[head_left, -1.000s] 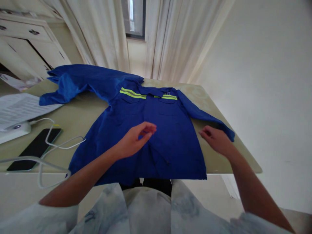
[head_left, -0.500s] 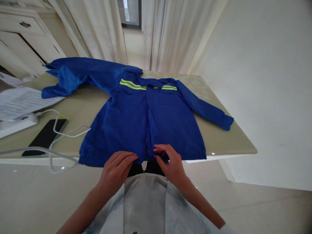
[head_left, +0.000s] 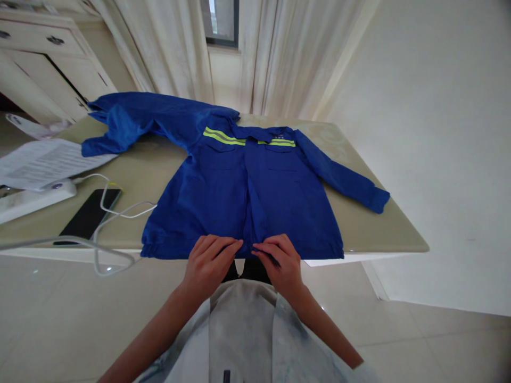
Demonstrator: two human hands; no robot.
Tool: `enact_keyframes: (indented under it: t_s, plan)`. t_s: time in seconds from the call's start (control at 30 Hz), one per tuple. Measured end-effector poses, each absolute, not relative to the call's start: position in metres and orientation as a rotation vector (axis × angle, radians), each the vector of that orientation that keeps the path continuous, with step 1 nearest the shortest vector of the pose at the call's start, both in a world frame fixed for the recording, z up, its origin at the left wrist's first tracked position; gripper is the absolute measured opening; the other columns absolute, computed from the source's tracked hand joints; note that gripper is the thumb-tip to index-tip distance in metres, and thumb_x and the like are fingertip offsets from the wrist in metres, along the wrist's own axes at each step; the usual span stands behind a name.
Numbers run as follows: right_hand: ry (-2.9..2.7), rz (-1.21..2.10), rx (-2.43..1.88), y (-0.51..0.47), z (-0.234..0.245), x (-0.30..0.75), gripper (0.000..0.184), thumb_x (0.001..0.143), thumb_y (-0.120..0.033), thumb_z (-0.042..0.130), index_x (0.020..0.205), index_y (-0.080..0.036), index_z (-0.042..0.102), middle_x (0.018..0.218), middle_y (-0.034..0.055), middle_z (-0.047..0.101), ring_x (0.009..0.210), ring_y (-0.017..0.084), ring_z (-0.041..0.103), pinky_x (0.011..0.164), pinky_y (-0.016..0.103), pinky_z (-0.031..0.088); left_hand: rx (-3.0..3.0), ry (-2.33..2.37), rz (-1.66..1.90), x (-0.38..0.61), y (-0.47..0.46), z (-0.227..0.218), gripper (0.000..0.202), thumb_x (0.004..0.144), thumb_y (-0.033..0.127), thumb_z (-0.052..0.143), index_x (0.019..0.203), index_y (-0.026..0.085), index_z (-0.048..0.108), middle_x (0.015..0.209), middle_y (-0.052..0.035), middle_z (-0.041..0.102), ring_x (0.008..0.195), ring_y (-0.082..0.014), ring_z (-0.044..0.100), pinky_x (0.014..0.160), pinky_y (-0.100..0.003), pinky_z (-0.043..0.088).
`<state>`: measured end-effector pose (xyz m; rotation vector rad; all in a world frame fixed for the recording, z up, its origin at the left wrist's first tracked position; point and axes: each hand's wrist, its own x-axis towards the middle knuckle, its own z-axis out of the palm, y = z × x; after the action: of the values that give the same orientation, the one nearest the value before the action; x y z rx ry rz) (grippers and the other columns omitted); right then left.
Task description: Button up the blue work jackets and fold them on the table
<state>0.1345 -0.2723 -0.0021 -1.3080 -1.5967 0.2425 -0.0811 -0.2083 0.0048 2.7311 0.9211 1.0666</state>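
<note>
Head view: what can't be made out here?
All in the head view:
Blue jacket: front hem partly hidden by left hand and right hand.
Chest lettering: too small.
Paper: print blurred.
White cable, cabinet: cut off by left edge.

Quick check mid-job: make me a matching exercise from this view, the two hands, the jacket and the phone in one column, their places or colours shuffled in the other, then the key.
1. phone
2. left hand
3. jacket
4. right hand

A. blue with yellow-green stripes
B. at the hem, right of the front opening
C. flat on the table, dark screen
D. at the hem, left of the front opening

Pairs: 1-C, 2-D, 3-A, 4-B
</note>
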Motion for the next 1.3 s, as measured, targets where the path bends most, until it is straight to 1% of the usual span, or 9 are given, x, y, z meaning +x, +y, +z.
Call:
enact_keyframes:
  t_s: [0.13,0.43,0.57,0.67,0.8,1.0,1.17,1.3]
  plan:
    - [-1.624,0.22,-1.281,-0.272,0.0,0.134,0.016,0.096,-0.021,0.074,0.108,-0.029,0.08,0.089,0.0047,0.071,0.083,0.021,0.064,0.073,0.038,0.056,2.712,0.892,1.061,-0.074,-0.208,0.007,0.02,0.101,0.015,0.062,0.114,0.023,0.075,0.103,-0.0036,0.08,0.087,-0.0185,0.066,0.078,-0.037,0.046]
    - [-1.655,0.183,-1.26,-0.273,-0.002,0.132,0.02,0.096,-0.018,0.073,0.112,-0.029,0.079,0.089,0.0047,0.071,0.081,0.021,0.064,0.073,0.038,0.055,2.716,0.882,1.014,-0.072,-0.206,0.007,0.017,0.1,0.015,0.063,0.111,0.021,0.074,0.099,-0.0042,0.079,0.086,-0.0196,0.064,0.077,-0.038,0.044]
    - [-1.63,0.161,-1.273,-0.273,-0.002,0.132,0.019,0.096,-0.019,0.074,0.111,-0.029,0.079,0.089,0.0045,0.071,0.082,0.02,0.064,0.073,0.038,0.055,2.742,0.863,1.03,-0.07,-0.205,0.01,0.016,0.1,0.014,0.063,0.11,0.02,0.074,0.096,-0.0039,0.078,0.084,-0.0195,0.062,0.075,-0.037,0.042]
    - [-1.671,0.133,-1.262,-0.273,-0.002,0.132,0.016,0.097,-0.019,0.074,0.11,-0.026,0.078,0.089,0.0042,0.071,0.082,0.019,0.063,0.072,0.036,0.054,2.768,0.834,1.05,-0.068,-0.205,0.01,0.014,0.101,0.014,0.062,0.107,0.018,0.074,0.094,-0.0043,0.077,0.083,-0.0199,0.061,0.075,-0.037,0.041]
    - [-1.684,0.117,-1.249,-0.273,-0.003,0.132,0.014,0.097,-0.017,0.074,0.109,-0.023,0.078,0.09,0.0045,0.071,0.083,0.018,0.061,0.074,0.034,0.053,2.745,0.861,1.034,-0.069,-0.205,0.007,0.016,0.099,0.012,0.064,0.109,0.018,0.074,0.094,-0.0043,0.076,0.084,-0.0203,0.06,0.076,-0.037,0.04]
    - [-1.681,0.106,-1.278,-0.276,-0.003,0.13,0.015,0.097,-0.016,0.073,0.11,-0.022,0.077,0.09,0.0048,0.07,0.084,0.018,0.061,0.075,0.035,0.053,2.754,0.853,1.046,-0.068,-0.206,0.007,0.016,0.098,0.011,0.065,0.11,0.017,0.073,0.093,-0.0039,0.076,0.083,-0.0204,0.059,0.076,-0.038,0.04]
    - [-1.807,-0.014,-1.305,-0.279,-0.003,0.129,0.019,0.099,-0.011,0.068,0.113,-0.021,0.076,0.091,0.0061,0.072,0.085,0.02,0.06,0.077,0.036,0.053,2.774,0.834,1.044,-0.067,-0.208,0.009,0.015,0.099,0.011,0.064,0.11,0.016,0.073,0.093,-0.0043,0.075,0.083,-0.0203,0.06,0.075,-0.038,0.04]
    - [-1.892,-0.112,-1.34,-0.281,-0.004,0.128,0.023,0.098,-0.007,0.067,0.116,-0.019,0.075,0.092,0.007,0.073,0.086,0.021,0.06,0.077,0.037,0.05,2.824,0.779,1.061,-0.069,-0.21,0.01,0.013,0.099,0.011,0.063,0.109,0.014,0.072,0.089,-0.0044,0.075,0.081,-0.0196,0.06,0.073,-0.037,0.039]
